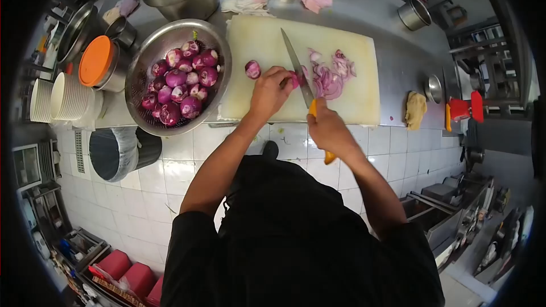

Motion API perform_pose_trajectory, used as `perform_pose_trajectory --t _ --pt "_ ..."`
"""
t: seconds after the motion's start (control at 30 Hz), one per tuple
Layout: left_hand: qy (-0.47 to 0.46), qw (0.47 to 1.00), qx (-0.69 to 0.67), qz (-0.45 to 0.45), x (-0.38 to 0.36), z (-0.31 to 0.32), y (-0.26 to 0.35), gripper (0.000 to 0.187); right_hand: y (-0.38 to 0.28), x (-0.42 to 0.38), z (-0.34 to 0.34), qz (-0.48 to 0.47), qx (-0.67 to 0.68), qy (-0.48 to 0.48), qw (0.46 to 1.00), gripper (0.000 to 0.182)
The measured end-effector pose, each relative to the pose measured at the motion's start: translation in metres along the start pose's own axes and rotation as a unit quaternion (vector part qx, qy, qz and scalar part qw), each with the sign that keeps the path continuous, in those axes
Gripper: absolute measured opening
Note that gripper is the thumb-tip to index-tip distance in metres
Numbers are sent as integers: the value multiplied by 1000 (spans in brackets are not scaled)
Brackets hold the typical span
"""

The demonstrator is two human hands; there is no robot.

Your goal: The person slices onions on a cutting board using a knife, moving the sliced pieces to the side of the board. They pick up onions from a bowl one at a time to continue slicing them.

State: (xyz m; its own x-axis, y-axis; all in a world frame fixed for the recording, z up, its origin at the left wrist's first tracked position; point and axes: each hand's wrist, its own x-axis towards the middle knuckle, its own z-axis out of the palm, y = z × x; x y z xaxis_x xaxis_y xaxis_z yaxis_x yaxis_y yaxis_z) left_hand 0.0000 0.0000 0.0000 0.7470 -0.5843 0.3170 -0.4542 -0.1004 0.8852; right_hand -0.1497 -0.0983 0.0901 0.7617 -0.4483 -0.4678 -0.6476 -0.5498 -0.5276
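Pinching a glossy purple onion (294, 80) on the cutting board (250, 40), the left hand (270, 94) steadies it; the right hand (334, 131) clasps the yellow-handled knife (295, 57). Pale, purple-edged slices (327, 83) lie toward the board's right.

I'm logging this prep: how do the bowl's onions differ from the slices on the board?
The onions are round and deeper purple; the slices are thin and paler. The onions sit piled in the bowl; the slices lie on the board. Both show purple and white.
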Motion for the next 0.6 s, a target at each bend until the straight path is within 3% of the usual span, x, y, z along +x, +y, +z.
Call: perform_pose_trajectory --t 0.07,0.17,0.27,0.37,0.57,0.6 --pt "3 1000 6 -1 -3 2 3 15 15 18 22 -49 -21 63 997 33" --pt "19 998 39 50 3 -3 -9 15 3 58 15 -70 26 65 995 33" --pt "11 1000 18 7 -2 0 -6 15 -31 38 -26 19 107 -22 994 35" --pt "6 1000 2 5 -1 -2 -4 14 -52 -1 -48 60 71 -69 993 36" --pt "22 1000 7 3 0 -2 -3 12 0 37 24 -67 -23 106 992 31" --pt "30 999 18 25 1 -3 -6 11 2 49 20 -65 24 81 994 29"
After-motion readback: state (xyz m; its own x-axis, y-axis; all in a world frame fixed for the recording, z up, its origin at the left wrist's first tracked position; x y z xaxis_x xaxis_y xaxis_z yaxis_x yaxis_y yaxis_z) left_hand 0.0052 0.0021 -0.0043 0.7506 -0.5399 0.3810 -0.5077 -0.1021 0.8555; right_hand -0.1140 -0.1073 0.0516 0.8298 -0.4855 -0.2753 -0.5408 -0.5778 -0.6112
